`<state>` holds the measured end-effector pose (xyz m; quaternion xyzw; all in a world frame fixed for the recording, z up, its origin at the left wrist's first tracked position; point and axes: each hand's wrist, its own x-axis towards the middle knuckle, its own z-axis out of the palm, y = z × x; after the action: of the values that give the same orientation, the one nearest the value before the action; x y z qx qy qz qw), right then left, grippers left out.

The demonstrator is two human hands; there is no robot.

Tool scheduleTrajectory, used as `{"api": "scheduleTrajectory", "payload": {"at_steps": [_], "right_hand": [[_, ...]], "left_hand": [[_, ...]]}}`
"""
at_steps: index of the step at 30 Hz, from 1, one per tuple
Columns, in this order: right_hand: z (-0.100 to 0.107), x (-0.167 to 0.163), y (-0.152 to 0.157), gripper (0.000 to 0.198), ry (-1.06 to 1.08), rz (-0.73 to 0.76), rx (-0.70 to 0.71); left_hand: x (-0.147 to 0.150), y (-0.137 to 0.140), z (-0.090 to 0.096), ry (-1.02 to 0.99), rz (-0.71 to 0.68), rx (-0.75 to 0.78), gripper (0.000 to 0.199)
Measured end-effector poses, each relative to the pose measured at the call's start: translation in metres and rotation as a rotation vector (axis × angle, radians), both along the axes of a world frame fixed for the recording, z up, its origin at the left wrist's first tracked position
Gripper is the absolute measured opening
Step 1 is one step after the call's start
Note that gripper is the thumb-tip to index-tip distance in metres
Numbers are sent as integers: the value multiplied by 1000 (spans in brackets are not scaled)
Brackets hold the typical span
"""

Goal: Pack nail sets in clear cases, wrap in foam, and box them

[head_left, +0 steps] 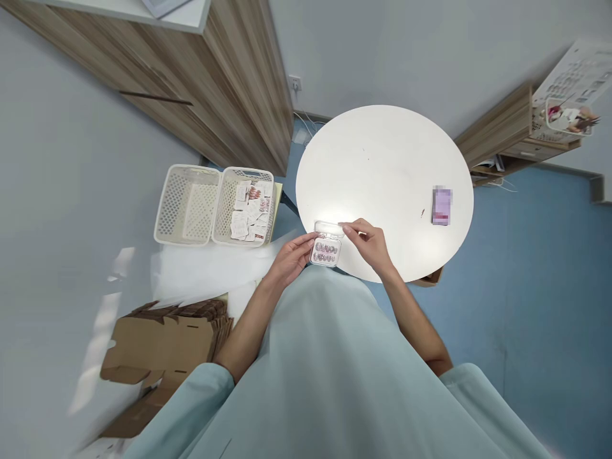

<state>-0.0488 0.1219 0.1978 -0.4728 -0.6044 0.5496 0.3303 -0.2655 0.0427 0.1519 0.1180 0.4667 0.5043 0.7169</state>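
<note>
A small clear plastic case (pixel 326 250) with its lid raised sits at the near edge of the round white table (pixel 382 159). Inside it lie two rows of shiny pinkish press-on nails (pixel 326 257). My left hand (pixel 292 258) grips the case's left side near the hinge, thumb and fingers closed on it. At the upper right corner of the lid, my right hand (pixel 368 241) pinches the edge between thumb and fingers. Whether anything small is also between those fingertips, I cannot tell.
A purple stack (pixel 441 205), blurred out, lies on the table's right. Left of the table stand two white baskets, one bare inside (pixel 165 204), the other (pixel 217 217) holding white cards and nail sets. Flattened cardboard boxes (pixel 162 344) are stacked lower left. A wooden cabinet (pixel 239 76) rises behind.
</note>
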Motion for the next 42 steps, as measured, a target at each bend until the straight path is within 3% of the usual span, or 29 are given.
{"api": "scheduleTrajectory", "payload": {"at_steps": [6, 20, 25, 29, 33, 42], "right_hand": [[4, 12, -22, 37, -42, 126, -42], [-10, 18, -42, 39, -101, 124, -59], [-12, 19, -37, 48, -83, 15, -190], [-16, 16, -38, 46, -104, 125, -349], [-20, 9, -42, 49, -37, 154, -404], [-35, 2, -36, 48, -13, 105, -406]], "left_hand": [[4, 6, 4, -18, 1, 28, 36], [6, 8, 8, -33, -10, 51, 39], [6, 8, 13, -19, 14, 48, 38], [6, 5, 12, -8, 10, 51, 39], [6, 1, 10, 7, 24, 55, 45], [1, -17, -7, 254, -94, -52, 56]]}}
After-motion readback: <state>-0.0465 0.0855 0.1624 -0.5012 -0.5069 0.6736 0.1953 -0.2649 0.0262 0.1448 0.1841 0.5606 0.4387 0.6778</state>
